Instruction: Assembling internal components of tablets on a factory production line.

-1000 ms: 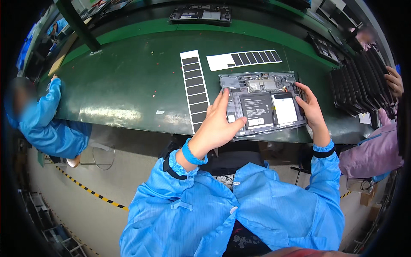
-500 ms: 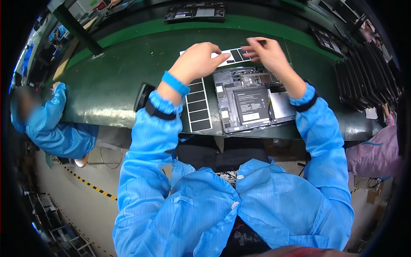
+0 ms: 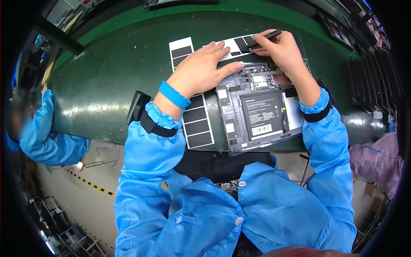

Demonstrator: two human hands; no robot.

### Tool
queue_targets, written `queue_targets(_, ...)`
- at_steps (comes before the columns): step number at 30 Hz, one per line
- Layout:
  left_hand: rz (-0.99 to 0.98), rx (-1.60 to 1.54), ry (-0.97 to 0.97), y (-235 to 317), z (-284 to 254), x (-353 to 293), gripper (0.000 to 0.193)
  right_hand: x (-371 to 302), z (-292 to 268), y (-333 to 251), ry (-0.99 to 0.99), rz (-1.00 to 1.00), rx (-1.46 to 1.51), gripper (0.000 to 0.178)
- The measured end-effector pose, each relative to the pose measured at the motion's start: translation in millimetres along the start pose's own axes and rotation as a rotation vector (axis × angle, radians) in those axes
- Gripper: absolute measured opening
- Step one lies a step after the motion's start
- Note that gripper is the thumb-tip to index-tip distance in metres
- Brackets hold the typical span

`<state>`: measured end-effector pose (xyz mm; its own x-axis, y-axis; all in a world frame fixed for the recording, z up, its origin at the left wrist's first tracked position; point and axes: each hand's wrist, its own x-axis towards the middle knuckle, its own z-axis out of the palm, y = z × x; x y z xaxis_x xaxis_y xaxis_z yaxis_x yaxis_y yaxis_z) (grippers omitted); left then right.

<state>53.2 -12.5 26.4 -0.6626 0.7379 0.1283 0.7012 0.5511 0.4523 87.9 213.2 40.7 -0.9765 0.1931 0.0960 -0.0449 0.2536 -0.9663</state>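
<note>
My left hand [image 3: 201, 68] lies with fingers stretched out, its fingertips on the left end of a white sheet of black rectangular stickers [image 3: 231, 43]. Black tweezers [image 3: 275, 34] are pinched in my right hand [image 3: 279, 49], their tips down at the dark stickers on that sheet. Below both hands sits an opened laptop base [image 3: 234, 133], its circuit board partly covered by my right hand and wrist. A black battery [image 3: 261, 113] with a white label fills its middle. Another sheet of black stickers [image 3: 199, 127] runs under my left wrist, beside the laptop.
The green table [image 3: 107, 77] carries a stack of dark panels [image 3: 372, 83] at the right. More laptop parts [image 3: 334, 32] lie at the far right and far edge. A person in a blue sleeve [image 3: 40, 113] is at the left; a pink sleeve [image 3: 376, 156] shows at the right.
My left hand has spread from a bent pose onto the sticker sheet. My right hand has brought the tweezers down to the sheet. The whole view has shifted a little.
</note>
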Motion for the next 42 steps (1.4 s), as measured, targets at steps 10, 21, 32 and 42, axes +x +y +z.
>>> queue_targets(10,0.012,-0.009,0.042,-3,2,3,0.063,3,-3,1,-0.038,-0.095,-0.104,0.023)
queue_targets(21,0.066,-0.023,0.03,-12,8,8,0.054,-18,-28,-24,-0.029,-0.076,0.238,0.024)
queue_targets(32,-0.051,-0.288,0.153,75,-2,31,0.032,-54,-101,20,-0.029,0.049,0.191,0.034)
queue_targets(42,-0.26,-0.655,-0.112,85,10,31,0.032,-57,-101,39,-0.025,-0.004,0.244,0.03)
